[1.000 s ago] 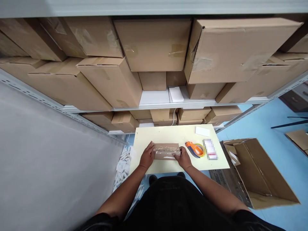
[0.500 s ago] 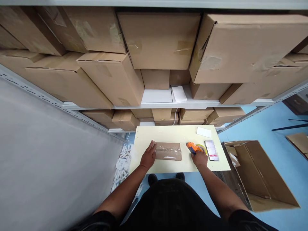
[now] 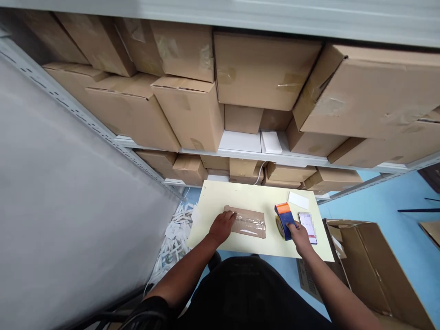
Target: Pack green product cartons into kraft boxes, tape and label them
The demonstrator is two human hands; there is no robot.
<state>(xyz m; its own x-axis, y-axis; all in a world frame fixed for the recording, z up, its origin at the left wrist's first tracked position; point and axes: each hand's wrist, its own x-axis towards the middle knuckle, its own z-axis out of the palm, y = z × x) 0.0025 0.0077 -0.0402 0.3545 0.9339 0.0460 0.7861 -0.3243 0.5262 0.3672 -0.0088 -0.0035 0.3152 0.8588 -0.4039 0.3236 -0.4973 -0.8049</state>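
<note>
A flat brown cardboard parcel [image 3: 250,222] with clear tape on top lies on a pale yellow table [image 3: 220,201]. My left hand [image 3: 224,226] rests flat on the parcel's left end, fingers stretched out. My right hand [image 3: 297,232] is closed round the handle of an orange and blue tape dispenser [image 3: 283,217], lifted upright just right of the parcel. A phone [image 3: 307,227] lies on the table beside my right hand.
A white card [image 3: 298,200] lies at the table's far right. An open cardboard box [image 3: 374,266] stands on the blue floor to the right. Shelves stacked with several brown boxes [image 3: 264,73] rise behind the table. White scraps [image 3: 173,238] litter the floor on the left.
My right hand left the parcel's right end, reached the tape dispenser and lifted it upright. My left hand stayed on the parcel. The view shifted left.
</note>
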